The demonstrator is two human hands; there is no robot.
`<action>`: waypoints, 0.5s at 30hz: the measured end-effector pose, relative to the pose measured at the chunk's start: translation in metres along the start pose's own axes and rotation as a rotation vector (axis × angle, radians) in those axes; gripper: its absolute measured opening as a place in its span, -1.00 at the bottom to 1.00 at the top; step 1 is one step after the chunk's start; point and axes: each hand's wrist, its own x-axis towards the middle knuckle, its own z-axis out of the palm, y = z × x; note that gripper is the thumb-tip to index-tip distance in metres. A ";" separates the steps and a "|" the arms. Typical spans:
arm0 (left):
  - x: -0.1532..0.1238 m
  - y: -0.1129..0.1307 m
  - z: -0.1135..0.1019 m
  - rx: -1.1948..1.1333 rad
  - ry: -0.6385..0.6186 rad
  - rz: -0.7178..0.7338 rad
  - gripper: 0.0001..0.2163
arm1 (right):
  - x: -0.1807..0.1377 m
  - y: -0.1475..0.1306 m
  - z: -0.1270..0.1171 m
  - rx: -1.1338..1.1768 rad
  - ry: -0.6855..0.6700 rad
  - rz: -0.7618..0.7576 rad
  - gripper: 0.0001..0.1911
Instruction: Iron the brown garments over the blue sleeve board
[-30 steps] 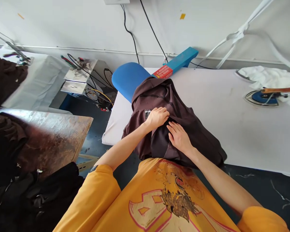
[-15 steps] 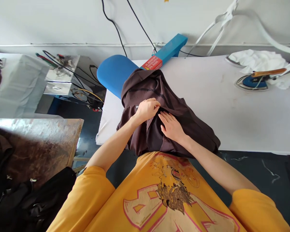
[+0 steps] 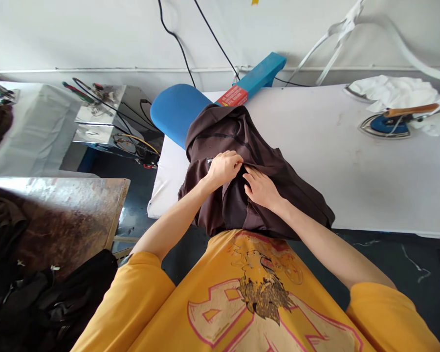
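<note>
A dark brown garment (image 3: 293, 190) lies draped over the rounded end of a blue padded pressing board (image 3: 179, 110), its near edge hanging by my yellow shirt. My left hand (image 3: 223, 168) is closed in a pinch on a fold of the cloth, close to a small label (image 3: 209, 160) with pale lettering. Just to its right, my right hand (image 3: 262, 188) rests on the same garment with fingers stretched out and close together, the fingertips at the edge of the fold. Whether they reach beneath it I cannot tell.
Rightward on the white-covered table (image 3: 370, 190) stands a blue iron (image 3: 388, 125) with a wooden handle, near a crumpled white cloth (image 3: 392, 93). A metal machine (image 3: 102, 117) with cables stands left. Dark clothes (image 3: 58, 303) lie beside a worn wooden board (image 3: 69, 215).
The right fingertips have drawn slightly back and bent a little at the fold. My left hand keeps its pinch in the same place. The view has shifted slightly.
</note>
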 end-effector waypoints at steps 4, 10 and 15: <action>-0.014 0.010 0.001 0.040 0.122 -0.043 -0.78 | 0.006 -0.001 0.001 0.028 -0.012 0.008 -0.63; -0.058 0.032 0.025 0.031 0.189 0.089 -0.72 | 0.005 0.007 0.002 0.175 -0.011 0.011 -0.53; -0.065 0.036 0.052 0.047 0.090 0.184 -0.59 | 0.003 0.020 0.003 0.406 0.079 0.032 -0.43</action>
